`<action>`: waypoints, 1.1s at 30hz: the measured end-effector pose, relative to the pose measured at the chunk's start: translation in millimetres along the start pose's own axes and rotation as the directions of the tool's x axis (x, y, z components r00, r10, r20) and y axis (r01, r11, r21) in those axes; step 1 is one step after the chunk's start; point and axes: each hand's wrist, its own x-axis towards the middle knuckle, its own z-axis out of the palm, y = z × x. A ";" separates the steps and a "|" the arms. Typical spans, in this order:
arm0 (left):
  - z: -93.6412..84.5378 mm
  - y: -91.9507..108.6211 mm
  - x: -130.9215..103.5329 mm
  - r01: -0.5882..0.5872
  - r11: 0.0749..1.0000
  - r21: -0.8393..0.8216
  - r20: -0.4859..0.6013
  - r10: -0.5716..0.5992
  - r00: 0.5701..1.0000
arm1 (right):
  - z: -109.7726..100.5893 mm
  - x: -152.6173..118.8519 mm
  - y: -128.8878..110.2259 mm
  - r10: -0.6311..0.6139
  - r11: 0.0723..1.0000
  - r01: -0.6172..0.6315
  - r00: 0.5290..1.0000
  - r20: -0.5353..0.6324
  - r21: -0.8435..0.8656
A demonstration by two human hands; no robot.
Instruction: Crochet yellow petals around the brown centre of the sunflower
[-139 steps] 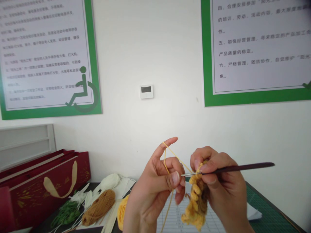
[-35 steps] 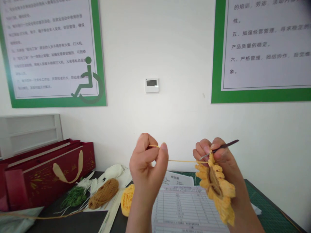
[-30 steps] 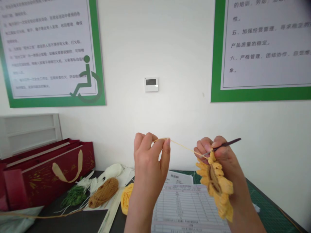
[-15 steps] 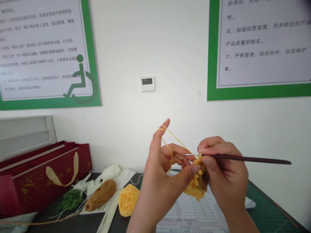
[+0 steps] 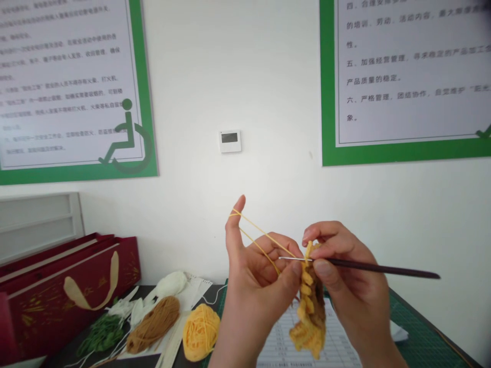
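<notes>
A yellow and brown crochet piece (image 5: 310, 306) hangs between my hands, its scalloped edge upright. My left hand (image 5: 261, 281) pinches its upper left edge between thumb and fingers, while the raised index finger carries a loop of yellow yarn (image 5: 255, 225) stretched down to the work. In my right hand (image 5: 349, 271) is a crochet hook (image 5: 379, 268) with a dark handle pointing right. Its thin metal tip passes through the top of the piece and points left, close to my left fingertips. The right thumb and fingers also touch the piece's top edge.
On the dark table lie a yellow yarn ball (image 5: 201, 332), a brown skein (image 5: 153, 324), green yarn (image 5: 100, 335) and white yarn (image 5: 171, 283). A red gift bag (image 5: 72, 291) stands at left. Printed sheets (image 5: 284, 342) lie on a green cutting mat (image 5: 418, 332) beneath my hands.
The crochet piece has turned and hangs lower, showing more of its scalloped edge. My left index finger leans farther left with the yarn. The whole view has tilted up slightly.
</notes>
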 end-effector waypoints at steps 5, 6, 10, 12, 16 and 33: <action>-4.6 2.9 1.5 -0.052 0.998 0.023 0.011 0.052 0.999 | -4.6 0.1 -0.9 0.020 0.999 -0.023 0.996 0.087 0.035; -6.1 2.9 1.7 -0.054 0.998 0.022 0.017 0.054 0.998 | -5.7 0.3 -0.8 0.019 0.999 -0.022 0.995 0.097 0.033; -13.3 2.7 2.6 -0.046 0.999 0.013 0.087 0.044 0.995 | -10.8 1.4 -2.7 -0.054 0.997 0.061 0.991 0.120 -0.054; -16.5 3.6 3.0 -0.027 1.000 0.013 0.125 0.025 0.992 | -12.8 2.3 -4.3 -0.101 0.988 0.118 0.983 0.152 -0.103; -21.0 7.6 2.9 0.006 0.999 0.038 0.132 -0.011 0.991 | -14.0 5.2 -5.6 -0.133 0.980 0.166 0.956 0.261 -0.107; -17.3 13.6 -3.4 -0.038 0.969 0.244 0.041 0.028 0.999 | -12.4 5.4 2.6 -0.174 0.976 0.196 0.964 0.200 -0.093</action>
